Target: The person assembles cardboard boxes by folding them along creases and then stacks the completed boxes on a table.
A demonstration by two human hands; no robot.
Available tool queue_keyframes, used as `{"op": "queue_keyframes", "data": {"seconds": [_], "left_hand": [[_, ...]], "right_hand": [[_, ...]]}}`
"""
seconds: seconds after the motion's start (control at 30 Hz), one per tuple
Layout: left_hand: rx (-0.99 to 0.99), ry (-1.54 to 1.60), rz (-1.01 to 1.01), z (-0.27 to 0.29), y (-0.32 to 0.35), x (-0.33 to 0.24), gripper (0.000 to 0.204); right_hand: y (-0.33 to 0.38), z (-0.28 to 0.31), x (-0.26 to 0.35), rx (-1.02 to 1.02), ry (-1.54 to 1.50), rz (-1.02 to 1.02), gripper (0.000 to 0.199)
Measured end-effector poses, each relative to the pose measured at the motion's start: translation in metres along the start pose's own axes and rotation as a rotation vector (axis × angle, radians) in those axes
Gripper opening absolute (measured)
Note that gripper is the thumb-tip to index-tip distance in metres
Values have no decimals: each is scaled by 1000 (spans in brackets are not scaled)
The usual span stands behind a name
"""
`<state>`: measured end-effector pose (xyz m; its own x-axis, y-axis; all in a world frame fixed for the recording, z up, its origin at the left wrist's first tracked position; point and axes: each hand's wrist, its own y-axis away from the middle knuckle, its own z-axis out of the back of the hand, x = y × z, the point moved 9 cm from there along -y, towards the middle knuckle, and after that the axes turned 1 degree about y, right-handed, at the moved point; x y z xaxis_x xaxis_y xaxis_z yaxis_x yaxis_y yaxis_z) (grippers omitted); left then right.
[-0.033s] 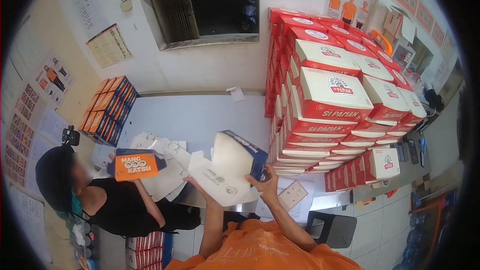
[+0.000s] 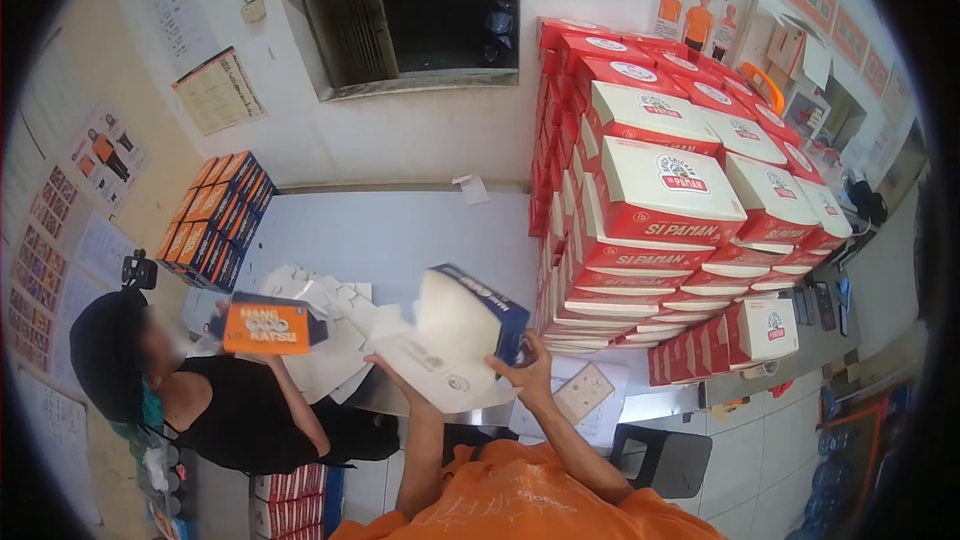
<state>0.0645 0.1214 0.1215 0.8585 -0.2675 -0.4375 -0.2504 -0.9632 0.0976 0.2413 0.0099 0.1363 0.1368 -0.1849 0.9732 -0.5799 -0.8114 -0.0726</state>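
Observation:
In front of me I hold a partly folded cardboard box (image 2: pixel 455 310), white inside, with a dark blue outer side facing right. My left hand (image 2: pixel 415 392) grips its lower left edge, with part of the fingers hidden under the white panel. At the lower right corner, my right hand (image 2: pixel 527 370) pinches the blue side, thumb on the white face. To my left, a person in a black top holds an orange and dark blue box (image 2: pixel 268 328). Between us, white flat cardboard pieces (image 2: pixel 345 340) lie in a loose pile on the table (image 2: pixel 400 230).
A tall stack of red and white boxes (image 2: pixel 660 190) rises at the right of the table. Orange and blue boxes (image 2: pixel 215 220) are stacked at the far left. A paper sheet (image 2: pixel 585 390) lies near my right forearm, above a dark stool (image 2: pixel 660 460).
The box in my hands has shifted slightly, its upper edge tipping left. The other person's orange box has moved a little and tilted.

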Motion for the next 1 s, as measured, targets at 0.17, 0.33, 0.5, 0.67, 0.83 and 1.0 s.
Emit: {"op": "queue_keyframes", "data": {"seconds": [0.17,0.33,0.5,0.67,0.83,1.0], "left_hand": [[-53,-28,149,13,0,-2,60],[-74,-422,-283,40,-2,-52,53],[-162,-617,-153,50,19,-27,70],[-115,-87,-105,37,19,3,73],[60,-510,-114,45,32,11,74],[-175,-753,-455,40,32,-61,68]], "right_hand": [[11,-15,-14,70,-184,-153,39],[4,-6,-6,122,-207,-124,58],[14,-38,10,258,52,73,69],[29,-35,35,210,137,396,67],[-1,-14,42,17,221,149,60],[-3,-2,27,-52,436,146,56]]}}
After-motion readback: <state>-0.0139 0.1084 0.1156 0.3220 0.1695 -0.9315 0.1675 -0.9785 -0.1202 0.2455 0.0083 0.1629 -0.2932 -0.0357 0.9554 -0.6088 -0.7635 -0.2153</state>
